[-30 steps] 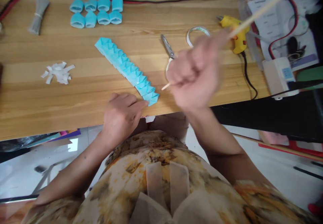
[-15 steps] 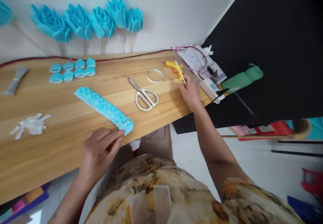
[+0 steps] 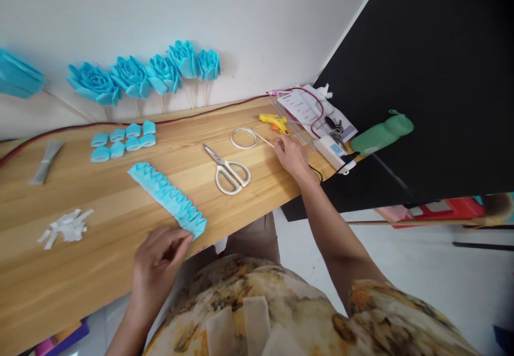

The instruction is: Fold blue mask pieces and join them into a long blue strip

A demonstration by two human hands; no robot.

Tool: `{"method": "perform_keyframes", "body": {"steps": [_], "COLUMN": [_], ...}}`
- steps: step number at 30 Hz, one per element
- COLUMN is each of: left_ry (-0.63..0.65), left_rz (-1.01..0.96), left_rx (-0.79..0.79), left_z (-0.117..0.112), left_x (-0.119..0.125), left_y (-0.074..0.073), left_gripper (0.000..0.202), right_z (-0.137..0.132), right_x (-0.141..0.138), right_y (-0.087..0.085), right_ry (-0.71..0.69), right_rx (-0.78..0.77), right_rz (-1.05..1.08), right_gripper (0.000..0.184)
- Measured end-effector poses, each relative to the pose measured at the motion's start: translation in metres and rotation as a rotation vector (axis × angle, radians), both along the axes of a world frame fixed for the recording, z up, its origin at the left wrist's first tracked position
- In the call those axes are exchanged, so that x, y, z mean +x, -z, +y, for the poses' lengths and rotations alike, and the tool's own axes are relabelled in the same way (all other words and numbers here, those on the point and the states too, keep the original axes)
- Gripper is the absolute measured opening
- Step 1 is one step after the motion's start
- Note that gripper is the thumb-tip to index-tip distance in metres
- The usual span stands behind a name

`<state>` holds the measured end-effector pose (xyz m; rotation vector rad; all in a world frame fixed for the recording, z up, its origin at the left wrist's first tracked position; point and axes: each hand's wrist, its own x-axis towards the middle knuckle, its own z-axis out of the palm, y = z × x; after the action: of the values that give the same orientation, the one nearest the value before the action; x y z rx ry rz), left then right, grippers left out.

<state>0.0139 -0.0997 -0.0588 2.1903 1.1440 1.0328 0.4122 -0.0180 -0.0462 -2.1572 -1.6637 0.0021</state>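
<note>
1. Stick (image 3: 265,140) and blue pleated strip (image 3: 167,199) are the things in hand: the right hand (image 3: 291,155) is at the stick, just on the near side of the yellow glue gun (image 3: 273,122), while the left hand (image 3: 156,259) is at the strip's near end.
2. The step looks like steadying the strip while the stick is handled at the other side; I read that from the hands' places alone.
3. Right fingers curl over the stick's near end; whether they grip it or merely rest there, I cannot tell. Left fingers are bent, thumb and forefinger close together at the strip's tip; pinching or pressing, I cannot tell either.
4. A next move with the right hand would call for care around the glue gun's nozzle and the black cord (image 3: 317,172) beside the wrist.
5. The strip lies slantwise on the bench (image 3: 225,211), its near tip close to the front edge, so a tug toward the body could drag it over.
6. Scissors (image 3: 222,161) and the tape ring (image 3: 244,148) stand between the hands; bare wood shows between scissors and front edge, the easier path across. Rightward, the white box (image 3: 331,152) narrows the room.
</note>
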Motion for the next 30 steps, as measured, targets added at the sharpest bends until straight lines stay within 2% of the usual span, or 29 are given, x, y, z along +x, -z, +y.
{"method": "perform_keyframes", "body": {"steps": [3,9,12,14,17,21,23,26,30], "left_ry": [-0.015,-0.186,-0.109,-0.080,-0.077,-0.040,-0.030,-0.026,-0.040], "left_rz": [0.003,0.000,0.027,0.039,0.069,0.098,0.115,0.140,0.164], "left_rx": [-0.016,-0.117,-0.102,-0.067,-0.044,-0.009,0.008,0.027,0.033], "left_z": [-0.002,-0.006,-0.005,-0.005,-0.003,0.000,-0.001,-0.002,-0.002], "left_x": [-0.001,-0.006,-0.005,-0.001,0.005,0.009,0.010,0.011,0.012], "left_y": [0.002,0.013,0.009,0.002,-0.007,-0.007,-0.007,-0.007,-0.007], "left_gripper": [0.006,0.021,0.011,0.008,0.013,0.012,0.012,0.012,0.016], "right_z": [0.002,-0.003,-0.010,-0.017,-0.031,-0.053,-0.060,-0.065,-0.066], "right_x": [-0.001,0.004,-0.002,-0.018,-0.059,-0.117,-0.134,-0.143,-0.144], "right_y": [0.001,-0.001,-0.006,-0.010,-0.015,-0.014,-0.009,-0.001,0.007], "right_ry": [-0.038,-0.068,-0.079,-0.116,-0.306,-0.756,-0.916,-1.020,-1.042], "right_rx": [0.062,0.055,0.080,0.141,0.163,0.014,-0.017,-0.021,-0.022], "right_rz": [-0.010,-0.007,0.045,0.132,0.321,0.453,0.438,0.367,0.285], "right_gripper": [0.037,0.032,0.031,0.029,0.024,0.018,0.018,0.020,0.026]}}
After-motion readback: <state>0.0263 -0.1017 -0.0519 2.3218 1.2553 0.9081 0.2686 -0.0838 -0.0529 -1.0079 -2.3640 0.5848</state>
